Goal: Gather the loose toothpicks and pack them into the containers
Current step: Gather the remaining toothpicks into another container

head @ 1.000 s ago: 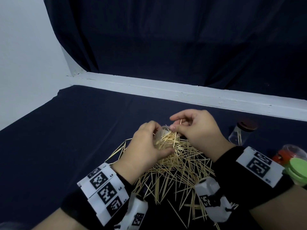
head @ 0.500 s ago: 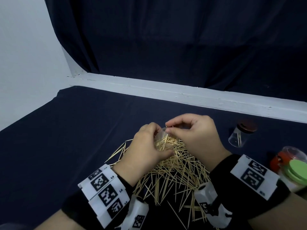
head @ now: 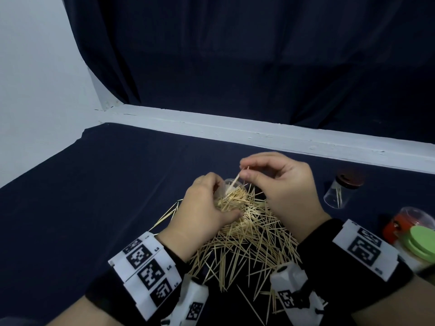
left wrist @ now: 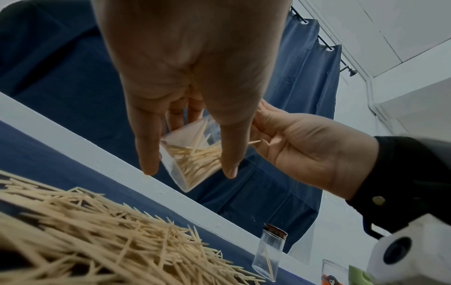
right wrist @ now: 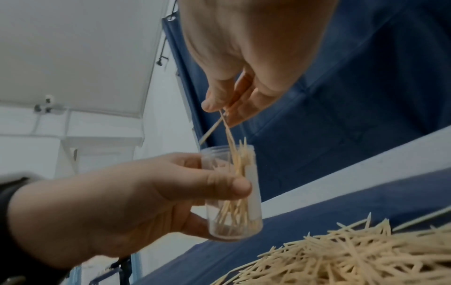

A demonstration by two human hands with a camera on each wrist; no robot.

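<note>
My left hand (head: 207,208) grips a small clear container (right wrist: 234,194) partly filled with toothpicks, holding it above the loose pile of toothpicks (head: 247,241) on the dark blue cloth. In the left wrist view the same container (left wrist: 190,154) shows tilted between my fingers. My right hand (head: 277,182) is just above the container's mouth and pinches a few toothpicks (right wrist: 225,131) between thumb and fingers. Their lower ends reach into the container's opening. The pile (right wrist: 354,254) spreads beneath both hands.
A clear jar with a brown lid (head: 343,191) lies tilted on the cloth to the right, a couple of toothpicks inside. Further right are a container with an orange-red lid (head: 400,224) and one with a green lid (head: 421,241). A white ledge (head: 259,135) borders the far side.
My right hand has lifted slightly and shifted over the container's mouth with pinched toothpicks. The left hand keeps the container in about the same place.
</note>
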